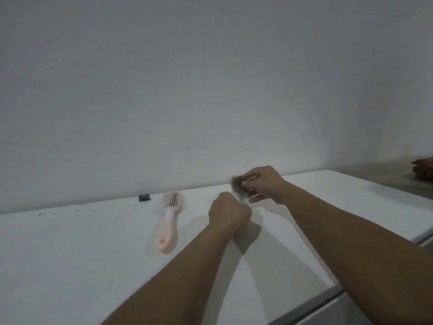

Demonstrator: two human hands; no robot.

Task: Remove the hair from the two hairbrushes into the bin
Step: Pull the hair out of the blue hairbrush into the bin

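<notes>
A pink hairbrush (167,227) lies on the white table (70,254), bristles toward the wall. My left hand (228,213) grips the handle of a second hairbrush (240,192), whose head sticks up above my fist. My right hand (263,184) pinches a clump of brown hair (236,180) at the top of that brush head. No bin is in view.
A small black object (144,197) sits by the wall, left of the pink brush. Dark specks dot the table's far left. Another person's hand (424,168) rests on a surface at the far right. The table's edge runs along the right (332,292).
</notes>
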